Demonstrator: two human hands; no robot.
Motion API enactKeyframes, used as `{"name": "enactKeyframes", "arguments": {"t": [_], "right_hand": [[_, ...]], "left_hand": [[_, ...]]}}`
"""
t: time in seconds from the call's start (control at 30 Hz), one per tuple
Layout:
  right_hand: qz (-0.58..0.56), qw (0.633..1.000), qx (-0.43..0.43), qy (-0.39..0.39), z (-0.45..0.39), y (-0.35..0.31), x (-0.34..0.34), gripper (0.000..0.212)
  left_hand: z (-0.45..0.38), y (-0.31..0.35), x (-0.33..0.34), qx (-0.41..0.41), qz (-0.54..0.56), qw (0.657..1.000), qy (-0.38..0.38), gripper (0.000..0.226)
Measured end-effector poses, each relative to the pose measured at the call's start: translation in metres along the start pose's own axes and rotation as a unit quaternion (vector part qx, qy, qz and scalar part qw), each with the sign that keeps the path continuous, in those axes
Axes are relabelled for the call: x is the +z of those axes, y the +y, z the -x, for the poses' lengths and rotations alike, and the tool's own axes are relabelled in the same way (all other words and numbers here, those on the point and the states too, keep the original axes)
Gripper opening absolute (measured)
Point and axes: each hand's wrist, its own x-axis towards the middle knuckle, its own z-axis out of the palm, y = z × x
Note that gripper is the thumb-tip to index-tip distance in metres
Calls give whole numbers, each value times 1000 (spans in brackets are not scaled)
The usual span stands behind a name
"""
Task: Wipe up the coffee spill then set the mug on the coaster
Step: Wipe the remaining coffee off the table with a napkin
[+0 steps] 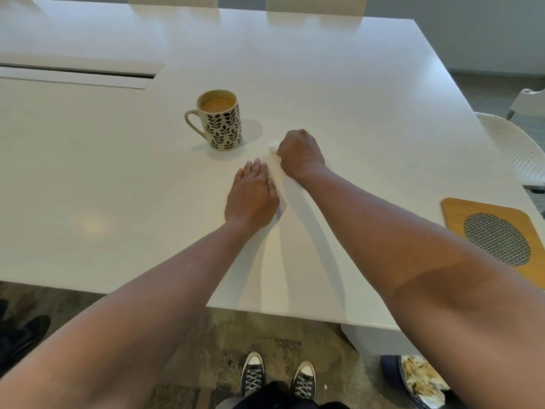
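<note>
One desk (339,84) fills most of the frame. On it stand one leaf-patterned mug (222,124), centre left, one wooden coaster (477,214) at the right edge, and one crumpled white tissue (273,146). Two hands show, left hand (250,196) and right hand (299,153). Two sneakers (253,376) appear at bottom centre.

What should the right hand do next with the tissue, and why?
Probably lift the right hand with its balled white tissue off the table. No coffee stain shows near it, the full mug stands beside it, and the wooden coaster lies bare at the right edge.
</note>
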Motion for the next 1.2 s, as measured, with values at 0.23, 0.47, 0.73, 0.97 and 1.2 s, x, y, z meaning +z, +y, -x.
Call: {"name": "enactKeyframes", "arguments": {"t": [0.23, 0.47, 0.73, 0.97, 1.2], "right_hand": [[-29, 993, -104, -53, 14, -33, 20, 30], [-5, 983, -170, -76, 23, -53, 27, 21], [56, 980, -161, -104, 31, -58, 20, 29], [154, 982, -42, -97, 27, -30, -5, 35], [151, 966, -95, -189, 44, -49, -12, 19]], "left_hand": [[10, -43, -20, -52, 2, 998, 18, 54], [21, -62, -30, -84, -3, 996, 36, 53], [22, -61, -29, -87, -20, 996, 32, 54], [23, -60, -28, -93, -23, 995, 29, 55], [22, -59, -27, -96, -20, 995, 29, 56]]}}
